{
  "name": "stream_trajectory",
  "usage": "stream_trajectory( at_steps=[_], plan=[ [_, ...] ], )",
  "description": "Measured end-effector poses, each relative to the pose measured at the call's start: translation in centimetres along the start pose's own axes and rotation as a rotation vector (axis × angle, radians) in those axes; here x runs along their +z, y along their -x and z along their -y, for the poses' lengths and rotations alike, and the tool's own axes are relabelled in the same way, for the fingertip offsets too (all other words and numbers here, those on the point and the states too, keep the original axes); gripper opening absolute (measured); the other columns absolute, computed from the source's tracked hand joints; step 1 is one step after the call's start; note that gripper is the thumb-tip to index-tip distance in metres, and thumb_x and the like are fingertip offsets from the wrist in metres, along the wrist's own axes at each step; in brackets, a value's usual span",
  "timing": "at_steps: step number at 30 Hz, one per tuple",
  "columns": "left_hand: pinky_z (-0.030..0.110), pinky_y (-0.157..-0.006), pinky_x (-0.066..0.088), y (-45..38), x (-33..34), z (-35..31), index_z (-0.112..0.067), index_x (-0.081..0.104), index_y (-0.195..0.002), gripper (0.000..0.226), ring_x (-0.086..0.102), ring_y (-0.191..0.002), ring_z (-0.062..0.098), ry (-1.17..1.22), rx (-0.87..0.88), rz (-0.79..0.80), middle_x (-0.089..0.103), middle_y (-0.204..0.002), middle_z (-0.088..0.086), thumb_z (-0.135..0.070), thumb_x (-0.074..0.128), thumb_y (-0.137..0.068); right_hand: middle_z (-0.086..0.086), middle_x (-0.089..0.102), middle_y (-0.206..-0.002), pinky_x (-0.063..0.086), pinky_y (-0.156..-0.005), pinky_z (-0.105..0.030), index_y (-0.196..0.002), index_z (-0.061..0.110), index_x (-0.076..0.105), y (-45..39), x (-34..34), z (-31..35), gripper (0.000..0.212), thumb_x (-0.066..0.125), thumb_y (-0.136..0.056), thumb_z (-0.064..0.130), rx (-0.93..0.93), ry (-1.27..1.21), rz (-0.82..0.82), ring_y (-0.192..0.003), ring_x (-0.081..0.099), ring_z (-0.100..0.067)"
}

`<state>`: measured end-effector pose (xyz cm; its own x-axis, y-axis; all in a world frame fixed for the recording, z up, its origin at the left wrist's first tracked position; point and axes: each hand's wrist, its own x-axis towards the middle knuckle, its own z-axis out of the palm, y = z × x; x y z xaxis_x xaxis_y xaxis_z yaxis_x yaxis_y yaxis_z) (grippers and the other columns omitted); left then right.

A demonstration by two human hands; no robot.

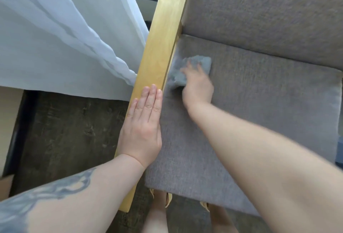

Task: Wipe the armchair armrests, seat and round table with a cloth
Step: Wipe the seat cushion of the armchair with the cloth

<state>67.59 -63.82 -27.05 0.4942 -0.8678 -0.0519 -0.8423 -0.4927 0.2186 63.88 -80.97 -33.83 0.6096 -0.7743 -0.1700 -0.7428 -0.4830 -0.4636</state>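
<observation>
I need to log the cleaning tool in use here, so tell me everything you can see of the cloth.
The cloth is a small grey-blue pad, apparently folded, soft and fuzzy-looking. It lies flat on the grey seat cushion, close beside the pale wooden armrest. The right hand presses on its near part, covering that part. Motion blur smears its edges, so finer texture cannot be told.

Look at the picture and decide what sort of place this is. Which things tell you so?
Probably a living room or sitting area in a home. A wooden-armed armchair with a grey fabric seat cushion stands beside a sheer white curtain, on a dark wood-look floor.
</observation>
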Motion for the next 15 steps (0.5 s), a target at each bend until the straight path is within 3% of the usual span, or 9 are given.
stream_trajectory(
  at_steps=[2,4,5,7,9,10,12,13,15],
  plan=[
    [0.042,-0.118,0.017,0.0,0.0,0.1,-0.002,0.027,-0.147,0.062,0.018,-0.145,0.024,-0.008,0.004,0.005,0.022,-0.156,0.012,-0.006,0.042,-0.087,-0.003,0.069,-0.11,0.053,-0.062,-0.025,-0.105,0.022,0.071,7.0,0.9,0.3,0.038,0.041,-0.081,0.017,-0.23,0.026,0.092,-0.094,0.068,-0.018],
    [0.042,-0.118,0.017,0.0,0.0,0.1,-0.001,0.027,-0.147,0.063,0.018,-0.145,0.024,-0.007,0.004,0.012,0.022,-0.156,0.012,-0.006,0.043,-0.086,0.0,0.069,-0.105,0.056,-0.059,-0.028,-0.098,0.021,0.071,14.2,-0.1,-1.2,0.025,0.055,-0.078,0.016,-0.535,0.0,0.367,-0.094,0.067,-0.017],
    [0.042,-0.118,0.017,-0.1,0.0,0.0,-0.001,0.026,-0.147,0.063,0.018,-0.145,0.025,-0.006,0.001,0.01,0.022,-0.156,0.012,-0.006,0.043,-0.086,0.002,0.07,-0.108,0.057,-0.062,-0.028,-0.097,0.02,0.071,15.2,-1.0,-2.3,0.025,0.065,-0.074,0.012,-0.636,-0.042,0.412,-0.096,0.067,-0.016],
    [0.042,-0.118,0.016,-0.1,0.0,0.0,-0.001,0.026,-0.147,0.063,0.017,-0.145,0.025,0.001,0.002,0.012,0.022,-0.156,0.012,-0.004,0.043,-0.086,0.006,0.069,-0.116,0.056,-0.071,-0.024,-0.105,0.023,0.072,12.7,-2.7,-3.5,0.037,0.071,-0.07,0.009,-0.492,-0.114,0.222,-0.099,0.067,-0.014],
    [0.042,-0.118,0.016,0.0,-0.1,-0.1,-0.002,0.026,-0.148,0.062,0.017,-0.145,0.024,0.014,-0.001,0.002,0.023,-0.156,0.011,-0.003,0.042,-0.087,0.006,0.061,-0.13,0.045,-0.089,-0.02,-0.119,0.024,0.067,7.5,-2.8,-3.9,0.046,0.06,-0.08,0.001,-0.074,-0.131,-0.072,-0.118,0.058,-0.015],
    [0.042,-0.119,0.015,0.0,-0.1,-0.1,-0.002,0.026,-0.148,0.062,0.017,-0.145,0.023,0.021,-0.002,-0.001,0.023,-0.156,0.011,-0.003,0.042,-0.088,0.002,0.059,-0.134,0.041,-0.099,-0.025,-0.121,0.02,0.066,6.0,-1.9,-3.6,0.048,0.054,-0.082,-0.005,0.058,-0.146,-0.128,-0.126,0.052,-0.02],
    [0.04,-0.119,0.015,0.2,0.0,-0.1,-0.003,0.027,-0.147,0.061,0.017,-0.145,0.023,0.029,-0.009,0.001,0.023,-0.156,0.011,-0.004,0.041,-0.088,-0.008,0.062,-0.128,0.046,-0.1,-0.044,-0.115,0.013,0.07,7.3,0.8,-2.2,0.042,0.048,-0.083,-0.002,0.016,-0.127,-0.082,-0.124,0.054,-0.032],
    [0.04,-0.119,0.015,0.1,0.0,-0.1,-0.002,0.028,-0.147,0.061,0.018,-0.145,0.023,0.025,-0.012,-0.01,0.024,-0.156,0.011,-0.004,0.041,-0.088,-0.009,0.065,-0.123,0.049,-0.098,-0.042,-0.109,0.012,0.072,9.8,2.1,-1.8,0.038,0.046,-0.082,0.005,-0.1,-0.088,-0.057,-0.118,0.058,-0.032],
    [0.04,-0.118,0.015,0.0,0.0,0.0,-0.002,0.027,-0.147,0.061,0.018,-0.145,0.024,0.01,-0.005,-0.012,0.024,-0.156,0.012,-0.005,0.041,-0.088,-0.008,0.068,-0.117,0.038,-0.106,-0.028,-0.102,0.012,0.073,17.6,3.5,-1.9,0.031,0.052,-0.08,0.013,-0.353,-0.068,0.092,-0.113,0.06,-0.026]
  ],
)
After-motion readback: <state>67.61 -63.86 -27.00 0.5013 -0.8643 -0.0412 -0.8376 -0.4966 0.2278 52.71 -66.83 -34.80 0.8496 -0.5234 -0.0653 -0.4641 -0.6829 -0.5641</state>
